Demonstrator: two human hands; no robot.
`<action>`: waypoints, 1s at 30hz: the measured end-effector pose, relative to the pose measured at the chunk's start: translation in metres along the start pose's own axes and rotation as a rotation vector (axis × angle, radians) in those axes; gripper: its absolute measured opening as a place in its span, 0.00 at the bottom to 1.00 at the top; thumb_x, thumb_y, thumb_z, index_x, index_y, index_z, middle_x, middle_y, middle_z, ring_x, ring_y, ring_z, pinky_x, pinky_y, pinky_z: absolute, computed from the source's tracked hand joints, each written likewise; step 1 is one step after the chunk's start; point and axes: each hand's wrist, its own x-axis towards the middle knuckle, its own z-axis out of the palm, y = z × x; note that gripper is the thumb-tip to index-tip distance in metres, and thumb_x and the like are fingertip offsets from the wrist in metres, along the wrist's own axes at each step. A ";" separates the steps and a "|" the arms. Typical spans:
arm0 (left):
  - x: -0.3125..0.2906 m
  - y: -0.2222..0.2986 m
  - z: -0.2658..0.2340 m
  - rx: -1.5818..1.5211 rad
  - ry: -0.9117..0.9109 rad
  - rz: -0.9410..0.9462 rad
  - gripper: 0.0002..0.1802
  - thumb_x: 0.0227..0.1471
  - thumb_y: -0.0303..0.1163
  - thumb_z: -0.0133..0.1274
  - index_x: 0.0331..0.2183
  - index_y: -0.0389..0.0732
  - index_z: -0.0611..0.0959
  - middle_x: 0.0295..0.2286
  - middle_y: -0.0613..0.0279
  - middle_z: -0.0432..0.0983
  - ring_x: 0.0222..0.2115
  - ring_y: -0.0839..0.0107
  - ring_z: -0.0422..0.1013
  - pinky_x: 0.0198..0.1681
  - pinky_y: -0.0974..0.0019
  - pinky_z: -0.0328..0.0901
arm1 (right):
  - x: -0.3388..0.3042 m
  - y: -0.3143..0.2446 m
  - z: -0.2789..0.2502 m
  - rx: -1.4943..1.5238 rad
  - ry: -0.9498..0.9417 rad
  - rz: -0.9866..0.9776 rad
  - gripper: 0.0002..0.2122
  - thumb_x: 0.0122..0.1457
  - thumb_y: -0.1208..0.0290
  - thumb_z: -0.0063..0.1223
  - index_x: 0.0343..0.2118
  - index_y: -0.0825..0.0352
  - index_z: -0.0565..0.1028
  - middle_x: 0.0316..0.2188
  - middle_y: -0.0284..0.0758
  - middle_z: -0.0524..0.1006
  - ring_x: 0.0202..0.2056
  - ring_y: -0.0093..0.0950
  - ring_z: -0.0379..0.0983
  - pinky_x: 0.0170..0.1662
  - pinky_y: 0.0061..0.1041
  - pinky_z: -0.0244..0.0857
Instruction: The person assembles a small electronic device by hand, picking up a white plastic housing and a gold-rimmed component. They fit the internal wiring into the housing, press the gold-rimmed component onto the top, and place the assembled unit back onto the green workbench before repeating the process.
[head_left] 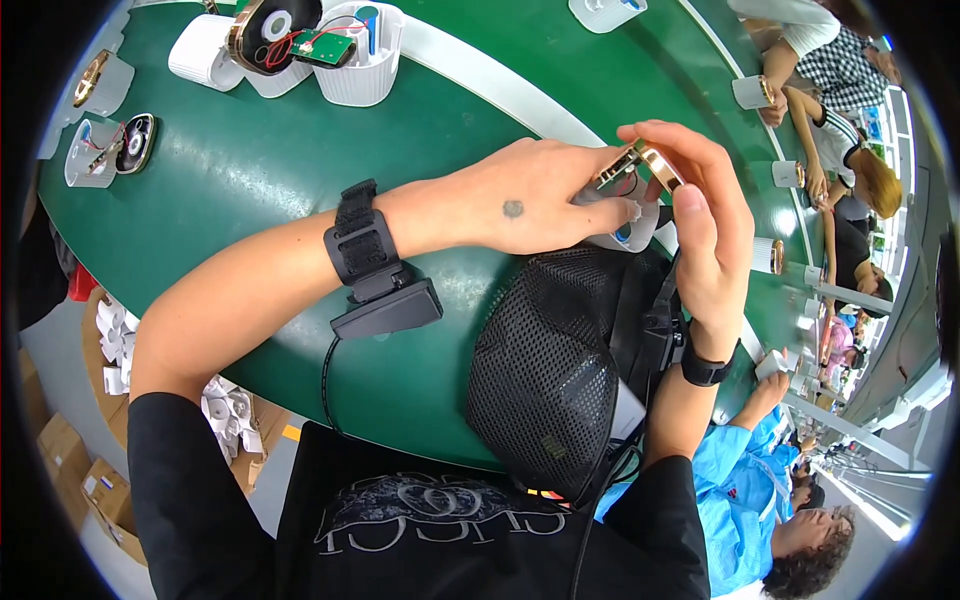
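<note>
My left hand (545, 195) reaches across the green table and grips a white ribbed housing (648, 222) at its rim, the thumb at the opening. A blue cylindrical part (624, 233) shows inside the housing. My right hand (715, 225) curls round a gold-rimmed cap (660, 168), held tilted above the opening. Between cap and housing there is a small circuit board (618, 166) with a thin red wire. The left fingertips are partly hidden behind the cap and board.
A black mesh bag (545, 370) lies right in front of the housing. White housings (362, 85) with an open speaker cap (275, 28) and wires stand at the far left; another opened unit (92, 155) is further left. Co-workers sit along the curved table at right.
</note>
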 end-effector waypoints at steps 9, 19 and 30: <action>0.002 -0.008 -0.007 -0.076 -0.083 0.096 0.32 0.51 0.51 0.65 0.45 0.33 0.78 0.30 0.47 0.81 0.29 0.54 0.78 0.36 0.54 0.71 | -0.014 0.041 0.005 0.084 0.116 -0.276 0.15 0.69 0.62 0.47 0.46 0.71 0.74 0.49 0.49 0.76 0.44 0.33 0.75 0.47 0.30 0.70; 0.005 -0.011 -0.013 -0.106 -0.162 0.107 0.34 0.49 0.49 0.67 0.49 0.34 0.79 0.34 0.47 0.82 0.36 0.56 0.79 0.40 0.58 0.72 | -0.002 0.040 0.018 -0.053 0.180 -0.386 0.19 0.68 0.57 0.53 0.49 0.72 0.74 0.47 0.48 0.75 0.46 0.35 0.75 0.48 0.29 0.70; 0.005 -0.011 -0.009 -0.113 -0.156 0.073 0.33 0.51 0.52 0.65 0.49 0.36 0.80 0.28 0.54 0.80 0.26 0.65 0.77 0.32 0.62 0.71 | -0.008 0.036 0.014 -0.074 0.202 -0.310 0.16 0.66 0.63 0.53 0.47 0.74 0.75 0.45 0.48 0.77 0.45 0.36 0.75 0.48 0.30 0.71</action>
